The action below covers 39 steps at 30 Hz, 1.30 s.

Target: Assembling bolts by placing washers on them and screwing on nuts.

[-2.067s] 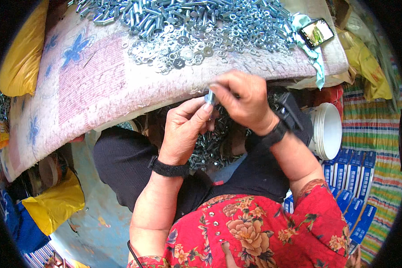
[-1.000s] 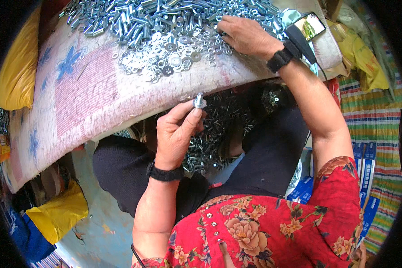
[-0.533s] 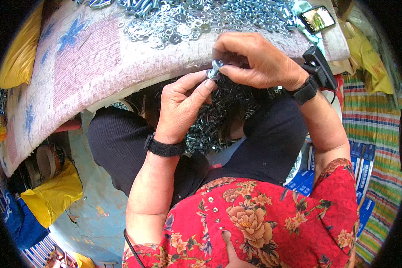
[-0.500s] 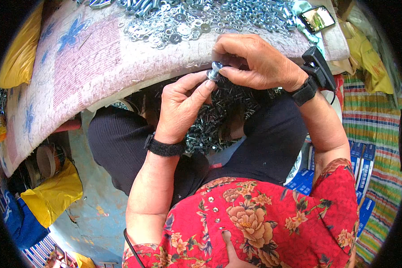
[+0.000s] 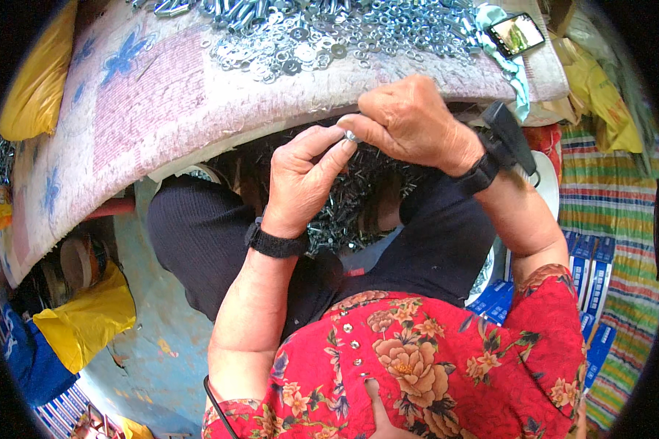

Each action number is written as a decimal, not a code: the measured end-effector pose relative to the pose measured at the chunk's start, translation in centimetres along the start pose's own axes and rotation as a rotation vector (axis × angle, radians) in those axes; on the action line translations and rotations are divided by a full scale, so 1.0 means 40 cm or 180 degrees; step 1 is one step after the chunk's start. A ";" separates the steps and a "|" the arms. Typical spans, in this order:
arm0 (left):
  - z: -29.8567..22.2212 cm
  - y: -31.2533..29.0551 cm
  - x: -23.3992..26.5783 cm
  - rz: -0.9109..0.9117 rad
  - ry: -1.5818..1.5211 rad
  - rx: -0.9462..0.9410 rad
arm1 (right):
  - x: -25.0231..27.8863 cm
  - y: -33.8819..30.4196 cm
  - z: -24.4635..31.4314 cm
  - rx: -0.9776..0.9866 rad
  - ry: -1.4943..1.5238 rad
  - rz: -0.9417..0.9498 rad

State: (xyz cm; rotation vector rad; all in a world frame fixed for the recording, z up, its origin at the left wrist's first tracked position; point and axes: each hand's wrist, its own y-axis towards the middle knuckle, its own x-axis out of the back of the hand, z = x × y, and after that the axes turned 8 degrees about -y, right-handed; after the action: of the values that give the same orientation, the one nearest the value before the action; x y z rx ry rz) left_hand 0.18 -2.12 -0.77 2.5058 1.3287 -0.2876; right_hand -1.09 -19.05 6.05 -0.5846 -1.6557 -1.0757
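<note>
Over my lap, at the table's near edge, both hands meet on one small shiny metal bolt (image 5: 350, 136), mostly covered by fingers. My left hand (image 5: 300, 175) pinches it between thumb and forefinger from below. From the right, my right hand (image 5: 414, 121) is closed with its thumb and curled fingers on the bolt's upper end. Beneath the hands, between my knees, lies a heap of dark screws or bolts (image 5: 337, 212). Beyond them, loose washers (image 5: 289, 55) and shiny bolts (image 5: 245, 14) are spread over the far part of the cloth-covered table (image 5: 154, 102).
A phone (image 5: 518, 35) with a lit screen lies by a pale blue cloth (image 5: 494, 18) at the far right. Blue boxes (image 5: 597, 285) stand beside a striped sheet (image 5: 622, 212) on the right. A yellow bag (image 5: 88, 314) lies at lower left.
My right hand has turned over and come lower, its fingers now curled round the bolt's top. The bolt, plainly visible with its washer before, is now mostly hidden. My left hand keeps its pinch.
</note>
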 end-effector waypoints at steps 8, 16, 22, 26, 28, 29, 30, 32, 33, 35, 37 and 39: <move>-0.040 -0.008 -0.027 0.0480 -0.0163 -0.0079 | 0.021 0.058 0.018 -0.1535 0.2824 -0.2305; -0.049 -0.012 0.023 -0.0386 -0.0992 0.0283 | 0.048 -0.045 0.209 -0.0990 0.2521 -0.1253; -0.046 -0.026 0.035 0.0322 -0.0539 0.0472 | 0.028 -0.023 0.083 -0.0542 0.2044 -0.0315; -0.027 -0.042 0.022 0.0283 0.0045 0.0422 | 0.028 -0.054 0.068 -0.0760 0.2094 0.0363; -0.021 -0.051 0.017 0.0169 0.0444 0.0255 | 0.003 -0.074 0.068 -0.0709 0.1925 0.0499; -0.015 -0.049 0.016 0.0211 0.0725 0.0228 | -0.005 -0.082 0.060 -0.0704 0.1834 0.0608; -0.010 -0.047 0.012 0.0263 0.0902 0.0002 | -0.008 -0.086 0.045 -0.0774 0.1564 0.0923; 0.000 -0.034 0.005 0.0299 0.1272 -0.0619 | -0.009 -0.051 -0.005 -0.0957 0.1145 0.0323; -0.016 -0.029 -0.003 0.0176 0.1260 -0.0503 | -0.004 -0.016 -0.036 -0.1057 0.1107 -0.0076; -0.007 -0.026 0.006 -0.0051 0.0863 -0.0346 | -0.024 0.061 -0.090 -0.1550 0.1069 -0.0355; -0.012 -0.022 0.017 0.0069 0.0706 -0.0099 | -0.075 0.112 -0.168 -0.1409 0.0431 -0.0532; -0.014 -0.022 0.023 0.0101 0.0518 0.0215 | -0.120 0.158 -0.213 -0.1619 0.0103 -0.0469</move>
State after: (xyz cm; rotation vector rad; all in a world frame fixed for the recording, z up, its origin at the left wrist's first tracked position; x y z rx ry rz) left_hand -0.02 -0.75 -0.66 2.6531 1.3586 -0.1257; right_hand 9.83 -22.81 4.48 -0.7715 -1.4123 -1.6249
